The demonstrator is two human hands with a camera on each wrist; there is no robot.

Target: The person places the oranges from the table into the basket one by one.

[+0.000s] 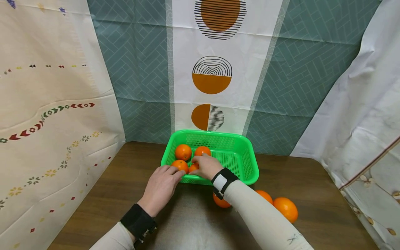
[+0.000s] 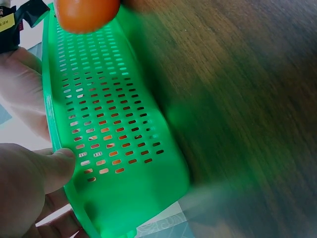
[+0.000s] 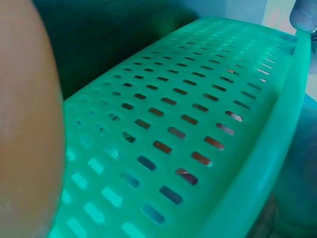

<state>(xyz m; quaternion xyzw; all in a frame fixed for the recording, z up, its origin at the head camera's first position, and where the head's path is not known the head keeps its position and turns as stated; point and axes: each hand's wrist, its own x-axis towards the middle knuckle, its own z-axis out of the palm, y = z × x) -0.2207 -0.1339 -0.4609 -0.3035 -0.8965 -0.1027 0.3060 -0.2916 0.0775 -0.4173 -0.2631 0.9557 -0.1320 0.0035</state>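
From the head cam, both hands are at the near rim of the green basket (image 1: pixel 247 166) on the table (image 1: pixel 103 187): the left hand (image 1: pixel 160 187) has loose fingers touching an orange (image 1: pixel 180 165), while the right hand (image 1: pixel 207 166) covers another orange (image 1: pixel 193 167), grip unclear. Left wrist cam shows that hand's thumb (image 2: pixel 54 166) against the basket's wall. Right wrist cam is mostly slotted wall (image 3: pixel 198 129), so I can't tell there either.

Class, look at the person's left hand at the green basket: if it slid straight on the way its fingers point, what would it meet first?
Most likely the orange in the basket's near left corner; the left hand has its fingertips already at that fruit, though actual contact is hard to judge.
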